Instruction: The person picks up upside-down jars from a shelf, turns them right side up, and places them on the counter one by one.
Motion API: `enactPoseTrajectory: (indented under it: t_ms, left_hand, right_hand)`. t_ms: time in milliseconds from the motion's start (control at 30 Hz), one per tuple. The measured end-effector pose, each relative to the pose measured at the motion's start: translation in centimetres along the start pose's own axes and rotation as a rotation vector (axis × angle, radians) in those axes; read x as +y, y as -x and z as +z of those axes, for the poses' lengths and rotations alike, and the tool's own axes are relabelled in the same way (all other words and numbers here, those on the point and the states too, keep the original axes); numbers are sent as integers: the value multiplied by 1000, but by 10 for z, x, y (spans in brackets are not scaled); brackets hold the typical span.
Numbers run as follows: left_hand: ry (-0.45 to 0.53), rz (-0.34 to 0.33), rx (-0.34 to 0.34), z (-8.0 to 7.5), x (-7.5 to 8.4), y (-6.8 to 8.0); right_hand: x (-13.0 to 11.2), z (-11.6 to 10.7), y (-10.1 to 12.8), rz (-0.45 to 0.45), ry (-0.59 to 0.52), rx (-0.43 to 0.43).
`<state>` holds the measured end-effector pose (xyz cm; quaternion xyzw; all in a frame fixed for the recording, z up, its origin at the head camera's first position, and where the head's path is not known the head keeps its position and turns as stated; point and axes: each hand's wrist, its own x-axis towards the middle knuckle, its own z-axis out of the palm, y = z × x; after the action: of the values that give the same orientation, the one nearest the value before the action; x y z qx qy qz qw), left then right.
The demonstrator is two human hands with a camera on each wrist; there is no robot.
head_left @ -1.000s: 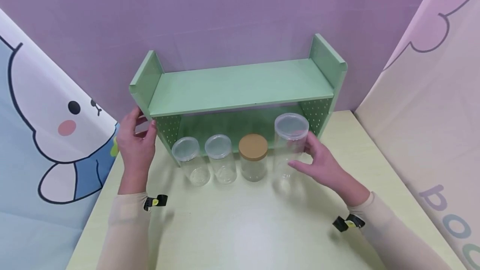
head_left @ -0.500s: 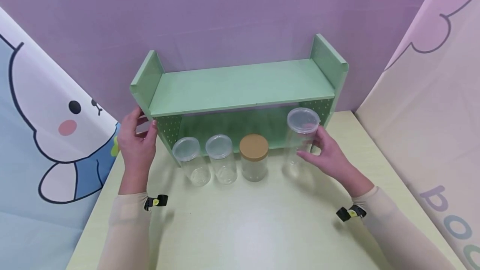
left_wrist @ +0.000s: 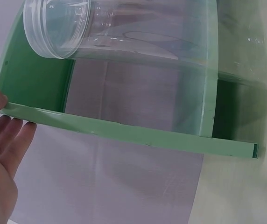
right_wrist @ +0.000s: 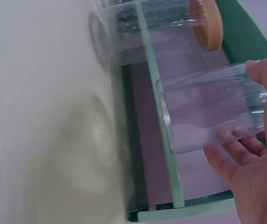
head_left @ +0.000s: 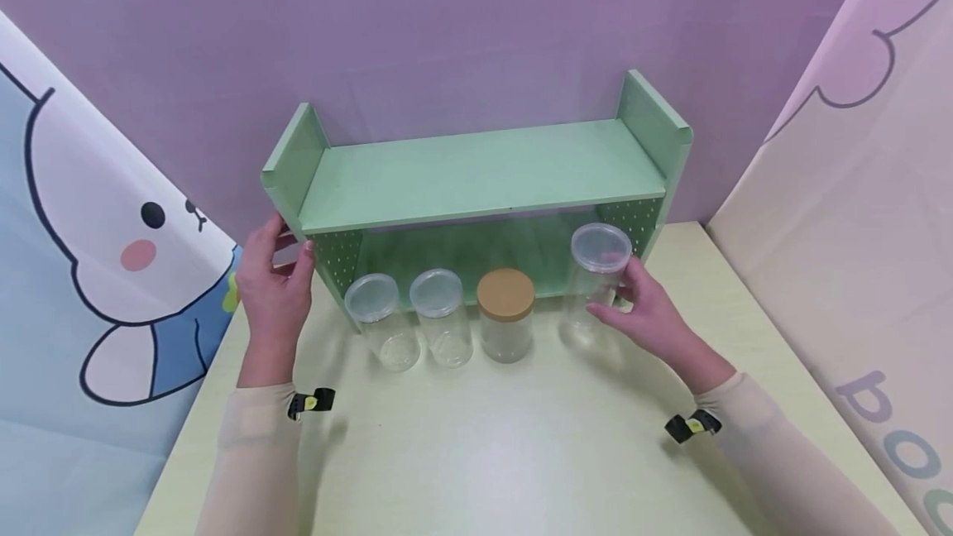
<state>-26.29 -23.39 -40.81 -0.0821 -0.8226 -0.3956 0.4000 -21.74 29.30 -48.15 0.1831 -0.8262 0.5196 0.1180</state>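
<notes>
Tall clear jar (head_left: 596,284), capped with a clear lid, stands at the right end of the row in front of the green shelf (head_left: 476,172), held in the right hand (head_left: 646,313): thumb and fingers are curled round its wall, as the right wrist view confirms. The left hand (head_left: 274,284) grips the shelf's left side panel, thumb on the near face and fingers wrapped behind its edge. Left of the held jar stand a jar with a tan lid (head_left: 505,323) and two smaller clear jars (head_left: 441,325) (head_left: 380,329), all on the pale yellow table (head_left: 521,453). The step in hand appears to be setting the jar into the lower bay while the shelf is steadied; the next move would call for keeping the lid clear of the upper board. Partial lavender letters show on the right backdrop (head_left: 893,428), too cropped to read; no labels appear on the jars.
</notes>
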Motion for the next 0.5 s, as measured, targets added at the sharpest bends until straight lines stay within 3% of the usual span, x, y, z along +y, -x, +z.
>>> enactPoseTrajectory:
  t_ms: [500]
  left_hand:
    - [-1,4,7,0,-1,0]
  right_hand:
    - [32,15,13,107,-6,-49]
